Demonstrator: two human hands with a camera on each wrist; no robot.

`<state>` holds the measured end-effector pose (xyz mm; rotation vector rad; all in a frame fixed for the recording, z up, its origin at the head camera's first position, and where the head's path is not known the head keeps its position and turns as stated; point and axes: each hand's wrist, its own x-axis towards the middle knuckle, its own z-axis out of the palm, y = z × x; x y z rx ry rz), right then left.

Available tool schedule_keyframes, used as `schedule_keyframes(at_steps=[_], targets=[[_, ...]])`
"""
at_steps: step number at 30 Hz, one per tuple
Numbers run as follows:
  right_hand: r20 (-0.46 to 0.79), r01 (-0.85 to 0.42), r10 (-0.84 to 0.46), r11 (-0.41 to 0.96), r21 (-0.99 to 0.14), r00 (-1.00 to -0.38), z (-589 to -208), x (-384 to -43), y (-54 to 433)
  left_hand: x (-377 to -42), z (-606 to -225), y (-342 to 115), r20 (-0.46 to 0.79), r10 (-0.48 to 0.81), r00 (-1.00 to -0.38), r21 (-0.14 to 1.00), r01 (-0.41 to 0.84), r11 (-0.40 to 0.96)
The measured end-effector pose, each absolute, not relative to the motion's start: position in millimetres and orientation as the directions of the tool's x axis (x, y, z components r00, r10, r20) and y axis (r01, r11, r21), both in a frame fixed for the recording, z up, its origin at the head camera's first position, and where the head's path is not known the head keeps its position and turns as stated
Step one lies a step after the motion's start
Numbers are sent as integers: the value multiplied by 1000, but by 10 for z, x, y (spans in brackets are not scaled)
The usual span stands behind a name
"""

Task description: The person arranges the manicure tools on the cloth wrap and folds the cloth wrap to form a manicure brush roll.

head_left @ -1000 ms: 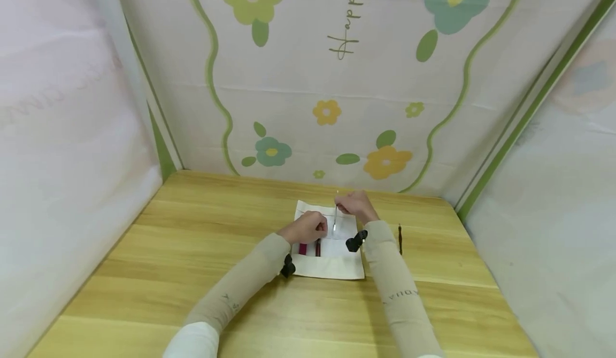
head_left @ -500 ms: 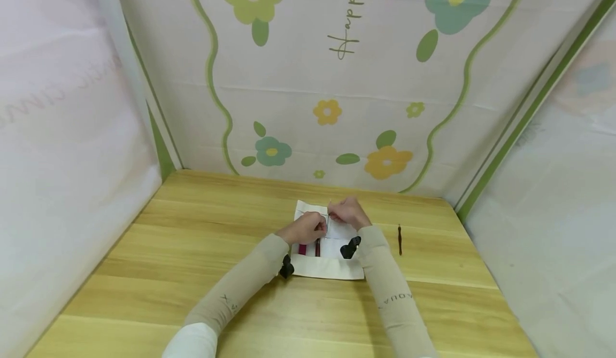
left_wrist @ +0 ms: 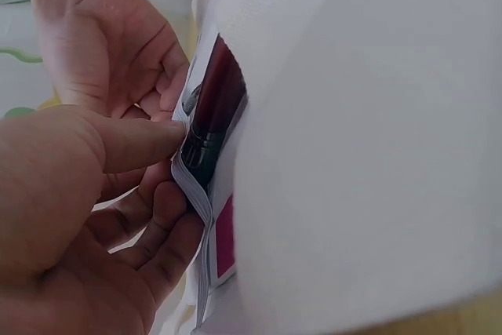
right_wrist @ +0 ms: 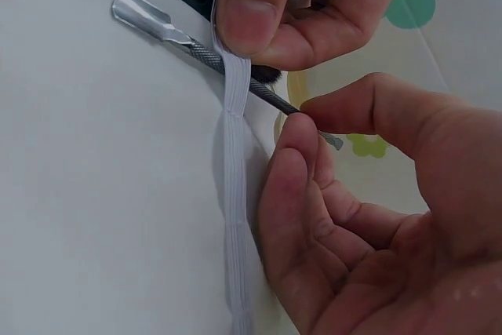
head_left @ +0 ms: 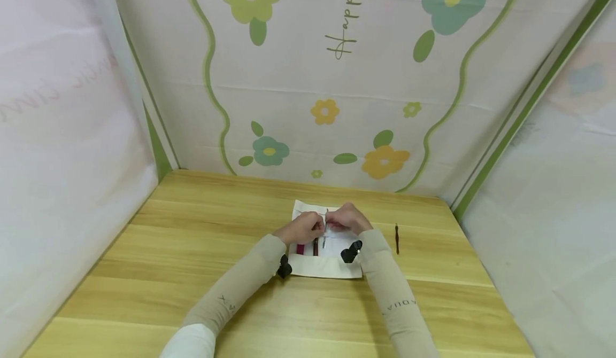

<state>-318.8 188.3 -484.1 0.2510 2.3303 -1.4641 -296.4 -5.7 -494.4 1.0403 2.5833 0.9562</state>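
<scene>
A white cloth tool roll [head_left: 327, 267] lies unfolded on the table under both hands. My left hand [head_left: 303, 227] pinches its white elastic band [right_wrist: 237, 154] between thumb and fingers, lifting it off the cloth. In the right wrist view, a metal cuticle pusher [right_wrist: 205, 54] runs beneath that band, its scooped end on the cloth side. My right hand [head_left: 347, 219] pinches the pusher's other end. Beside it, a brush with a dark red handle [left_wrist: 220, 88] is tucked under the band. Farther along the band sits a flat magenta item [left_wrist: 225, 241].
A thin dark brown tool [head_left: 397, 239] lies on the wooden table [head_left: 231, 208], right of the roll. Flower-printed fabric [head_left: 289, 80] walls off the back, with pale fabric at both sides. A loose flap [left_wrist: 369, 154] of the roll stands close to the left hand.
My right hand has moved left and toward me, bringing the cuticle pusher from above the roll to under the elastic band. My left hand stays at the band.
</scene>
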Motion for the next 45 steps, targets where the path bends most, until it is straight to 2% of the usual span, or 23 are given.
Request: schedule_keyframes(at_steps=[8,16,25,28,35,41,45], targets=[[-483,388,-115,448,-805,-868,-4774,-3137,1853,-2971,-4948,-84,73,676,-733,643,552,530],[-556,444,-102,492,-749,-825,-4680,-3111,1825,-2955,-4919,-75,65,668,-742,666,530,524],[-595,444,-112,561,-699,-796,-4646,-3161,1864,-2962,-4931,-72,73,667,-742,645,545,536],[-569,428,-91,565,-705,-817,-4603,-3180,1897,-2959,-4933,-71,73,667,-741,642,547,537],[-403,292,-37,630,-720,-914,-4581,-3211,1877,-2950,-4918,-59,54,661,-749,662,523,537],[-364,271,33,730,-627,-931,-4712,-3225,1761,-2913,-4895,-39,58,665,-745,647,535,543],[-356,280,50,722,-633,-933,-4742,-3238,1725,-2914,-4903,-41,69,655,-752,642,536,548]])
